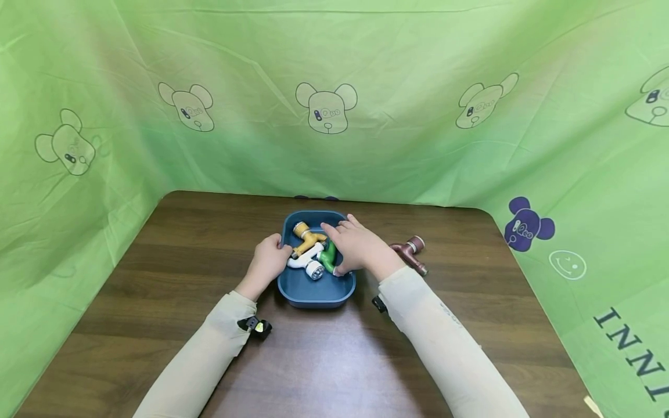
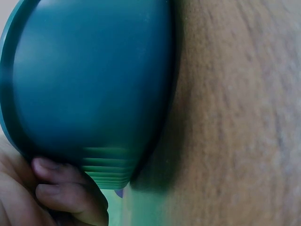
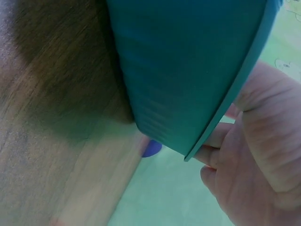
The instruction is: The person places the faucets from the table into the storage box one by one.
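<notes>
The left hand (image 1: pixel 268 258) grips the blue tub (image 1: pixel 313 295) by its left edge. The right hand (image 1: pixel 362 248) is over the right edge, by the green tap (image 1: pixel 327 256) inside; I can't tell if it holds that.

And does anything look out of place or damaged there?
The maroon faucet stands out: it lies on the table, right of the blue tub, while the yellow faucet, white faucet and green faucet are inside. No damage shows.
</notes>
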{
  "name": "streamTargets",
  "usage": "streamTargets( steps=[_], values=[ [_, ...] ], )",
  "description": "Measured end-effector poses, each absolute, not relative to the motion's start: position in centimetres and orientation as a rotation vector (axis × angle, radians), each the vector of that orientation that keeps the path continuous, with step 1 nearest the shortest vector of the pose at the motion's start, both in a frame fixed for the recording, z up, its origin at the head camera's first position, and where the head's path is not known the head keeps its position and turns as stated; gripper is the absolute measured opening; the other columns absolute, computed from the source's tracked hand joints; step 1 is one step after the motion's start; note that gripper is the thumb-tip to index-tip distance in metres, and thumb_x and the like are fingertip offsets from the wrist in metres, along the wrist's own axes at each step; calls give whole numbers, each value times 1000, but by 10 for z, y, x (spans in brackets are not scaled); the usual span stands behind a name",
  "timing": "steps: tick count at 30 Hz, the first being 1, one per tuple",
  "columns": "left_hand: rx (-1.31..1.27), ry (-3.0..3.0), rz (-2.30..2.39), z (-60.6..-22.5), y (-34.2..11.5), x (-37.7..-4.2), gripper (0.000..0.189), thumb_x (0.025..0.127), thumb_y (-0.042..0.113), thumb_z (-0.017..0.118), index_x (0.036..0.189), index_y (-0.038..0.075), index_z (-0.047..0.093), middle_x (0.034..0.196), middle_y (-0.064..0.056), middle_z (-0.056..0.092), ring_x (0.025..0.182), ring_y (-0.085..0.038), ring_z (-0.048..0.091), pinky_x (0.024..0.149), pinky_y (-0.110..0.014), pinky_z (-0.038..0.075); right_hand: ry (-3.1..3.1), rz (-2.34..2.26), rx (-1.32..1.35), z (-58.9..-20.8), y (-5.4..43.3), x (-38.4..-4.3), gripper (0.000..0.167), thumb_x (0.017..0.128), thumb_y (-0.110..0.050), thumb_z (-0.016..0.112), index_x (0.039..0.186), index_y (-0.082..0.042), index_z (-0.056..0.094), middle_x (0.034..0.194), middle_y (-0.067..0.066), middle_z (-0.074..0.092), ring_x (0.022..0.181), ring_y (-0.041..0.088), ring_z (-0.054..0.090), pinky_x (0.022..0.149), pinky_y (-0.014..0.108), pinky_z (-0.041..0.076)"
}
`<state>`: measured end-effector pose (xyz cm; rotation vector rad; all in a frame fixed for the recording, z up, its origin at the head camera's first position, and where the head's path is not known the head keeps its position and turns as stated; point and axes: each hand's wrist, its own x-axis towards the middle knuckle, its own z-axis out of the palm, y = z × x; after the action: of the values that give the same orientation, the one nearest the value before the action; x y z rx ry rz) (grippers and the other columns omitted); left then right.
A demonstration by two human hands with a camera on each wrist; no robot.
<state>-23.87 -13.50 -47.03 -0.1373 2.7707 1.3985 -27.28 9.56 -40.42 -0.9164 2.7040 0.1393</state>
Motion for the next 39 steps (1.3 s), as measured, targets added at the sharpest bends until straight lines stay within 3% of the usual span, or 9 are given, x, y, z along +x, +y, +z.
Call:
streamTargets(
  steps=[39],
  values=[
    [-153,2750,1409,-466,-134,-236,27,97,19,57,75,12,42,65,-1,35,58,-19,41,53,-30,31,2907,-140,-1044,-403,115,-248,90,84,-52,78,156,-14,40,149,13,53,145,35,41,126,55,11]
  ],
)
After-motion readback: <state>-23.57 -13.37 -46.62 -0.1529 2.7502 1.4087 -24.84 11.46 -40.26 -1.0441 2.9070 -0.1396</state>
